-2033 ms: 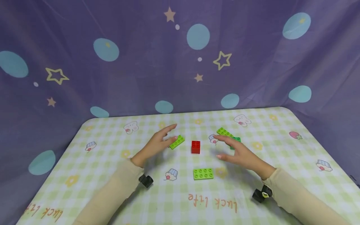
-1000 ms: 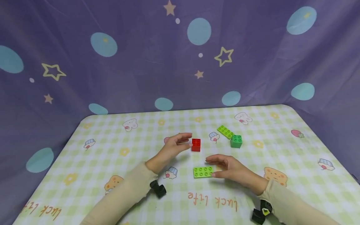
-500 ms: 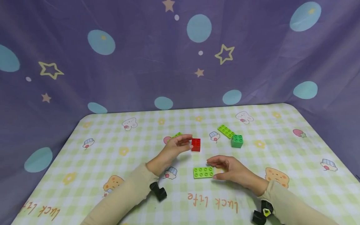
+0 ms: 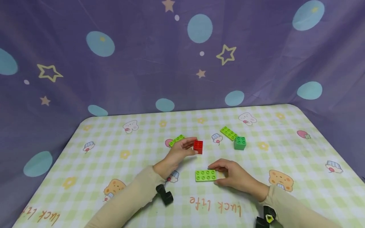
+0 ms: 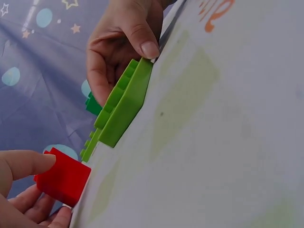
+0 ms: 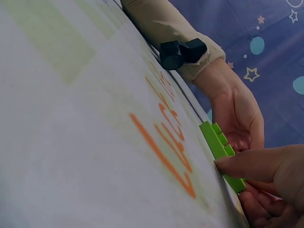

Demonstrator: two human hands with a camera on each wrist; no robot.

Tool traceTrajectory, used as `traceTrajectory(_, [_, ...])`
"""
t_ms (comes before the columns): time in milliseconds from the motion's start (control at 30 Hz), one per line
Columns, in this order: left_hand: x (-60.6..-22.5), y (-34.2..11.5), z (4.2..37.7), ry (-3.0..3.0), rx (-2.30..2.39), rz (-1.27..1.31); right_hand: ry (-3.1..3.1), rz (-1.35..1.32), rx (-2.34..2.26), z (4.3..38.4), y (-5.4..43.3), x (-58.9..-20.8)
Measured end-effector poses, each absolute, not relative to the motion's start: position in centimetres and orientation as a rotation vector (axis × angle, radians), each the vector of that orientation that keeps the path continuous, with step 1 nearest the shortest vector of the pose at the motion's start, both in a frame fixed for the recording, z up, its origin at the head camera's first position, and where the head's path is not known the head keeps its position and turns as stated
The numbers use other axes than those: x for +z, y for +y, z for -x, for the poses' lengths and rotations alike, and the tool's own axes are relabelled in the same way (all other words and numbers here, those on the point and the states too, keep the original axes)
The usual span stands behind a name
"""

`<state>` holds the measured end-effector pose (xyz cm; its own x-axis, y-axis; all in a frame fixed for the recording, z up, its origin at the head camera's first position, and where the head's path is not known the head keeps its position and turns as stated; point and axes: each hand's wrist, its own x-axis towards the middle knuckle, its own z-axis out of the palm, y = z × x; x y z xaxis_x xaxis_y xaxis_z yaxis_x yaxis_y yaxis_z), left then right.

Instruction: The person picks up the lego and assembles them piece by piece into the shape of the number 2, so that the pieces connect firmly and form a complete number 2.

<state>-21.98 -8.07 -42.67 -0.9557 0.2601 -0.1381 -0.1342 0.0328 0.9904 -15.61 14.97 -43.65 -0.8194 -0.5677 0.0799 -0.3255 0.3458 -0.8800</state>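
My left hand (image 4: 178, 154) pinches a small red building brick (image 4: 198, 147) standing on the table; its thumb lies on the near side, the other fingers behind. In the left wrist view, the thumb presses the side of that red brick (image 5: 66, 176). At the right end of a flat light green building brick (image 4: 206, 175), my right hand (image 4: 236, 174) holds on with thumb in front and fingers behind. The right wrist view shows its thumb across the light green brick (image 6: 216, 140), whose far side is partly hidden by the fingers.
Behind the left hand lies another light green brick (image 4: 176, 140), partly covered. A third light green brick (image 4: 228, 133) sits farther back right, close to a dark green brick (image 4: 240, 143). A checked cloth (image 4: 148, 202) covers the table, with a purple curtain (image 4: 137, 79) behind.
My left hand has moved right, from beside the back-left light green brick to the red one. My right hand has come down and toward me to the front light green brick, and closed on its end.
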Motion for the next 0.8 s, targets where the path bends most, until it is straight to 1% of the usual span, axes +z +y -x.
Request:
traceTrajectory(133, [-43.05,-8.17,22.06,2.095,2.016,-0.125,2.417,0.829,-1.407,15.70,14.46,-43.52])
traceTrajectory(367, [-43.20,-7.54,21.90,2.141,2.006,-0.168,2.475,0.768,-1.384,15.59,14.86,-43.39])
traceTrajectory(567, [-43.21,-7.61,21.71,2.170,1.991,-0.115,2.467,0.795,-1.375,15.75,14.63,-43.50])
traceTrajectory(800, [-43.05,-7.66,21.83,2.174,1.951,-0.111,2.485,0.803,-1.388,15.84,14.50,-43.70])
